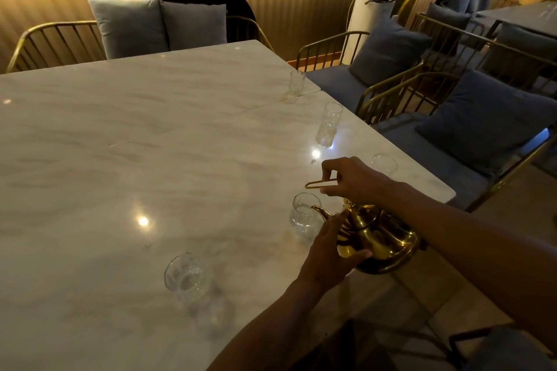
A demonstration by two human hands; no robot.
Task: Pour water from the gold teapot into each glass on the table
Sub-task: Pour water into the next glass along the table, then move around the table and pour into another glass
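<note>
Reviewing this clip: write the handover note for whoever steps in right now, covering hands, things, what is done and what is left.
Right hand: grip on the thin handle of the gold teapot.
Left hand: steadying the teapot's body.
Teapot spout points at the nearest glass on its left, near the table edge.
Five glasses: front, one behind the right hand, tall one, far one.
Water levels cannot be told; no stream visible. Check each glass, fill any left.
</note>
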